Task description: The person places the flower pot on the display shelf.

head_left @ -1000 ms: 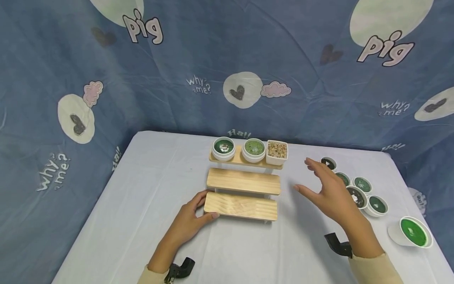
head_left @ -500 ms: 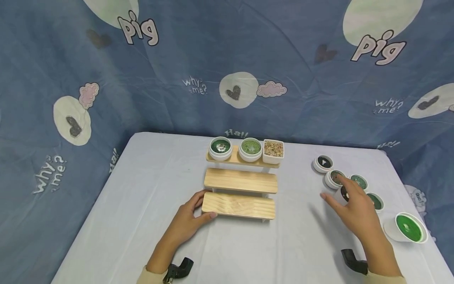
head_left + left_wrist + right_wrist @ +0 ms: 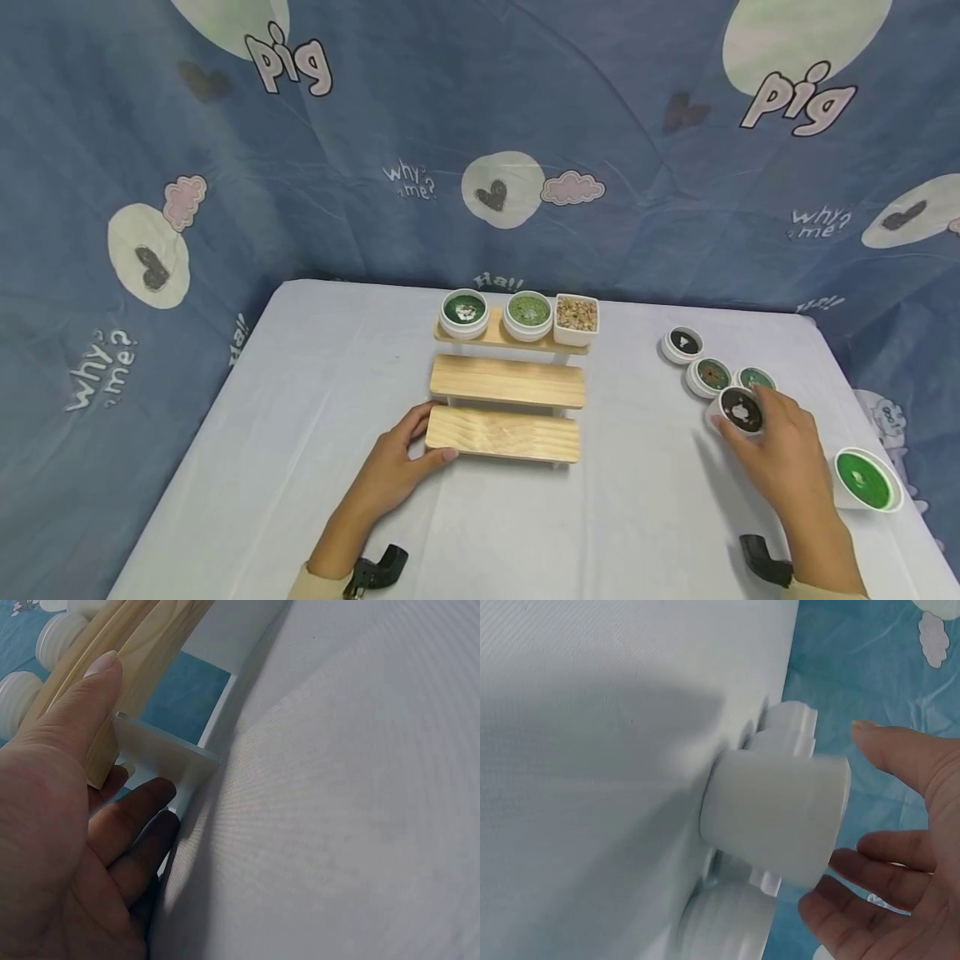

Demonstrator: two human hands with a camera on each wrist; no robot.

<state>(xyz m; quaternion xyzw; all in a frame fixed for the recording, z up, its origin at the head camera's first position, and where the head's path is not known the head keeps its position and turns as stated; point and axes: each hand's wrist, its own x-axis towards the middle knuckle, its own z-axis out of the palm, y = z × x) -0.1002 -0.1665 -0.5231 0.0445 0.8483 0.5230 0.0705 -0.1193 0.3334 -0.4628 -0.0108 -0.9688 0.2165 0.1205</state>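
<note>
A three-step wooden display stand point(image 3: 504, 433) stands mid-table. My left hand point(image 3: 401, 467) grips the left end of its lowest board; in the left wrist view the thumb point(image 3: 94, 686) lies on the board point(image 3: 154, 656), with fingers by the clear support point(image 3: 161, 750). My right hand point(image 3: 783, 454) is spread around a white cup point(image 3: 738, 410) with a dark top and pale pattern. In the right wrist view, the thumb stands off this cup point(image 3: 776, 814) and the fingertips are near its rim; whether they touch it is unclear.
On the top board sit two round cups point(image 3: 464, 312) with green tops and a square bowl point(image 3: 576, 319) of grainy pieces. Near my right hand are small cups point(image 3: 682, 343), one partly hidden point(image 3: 756, 379), and a larger green-topped cup point(image 3: 862, 481). A patterned blue cloth point(image 3: 375, 233) hangs behind.
My right hand has moved right and down from beside the stand to the dark-topped cup. My left hand has stayed on the stand. The head view has shifted slightly.
</note>
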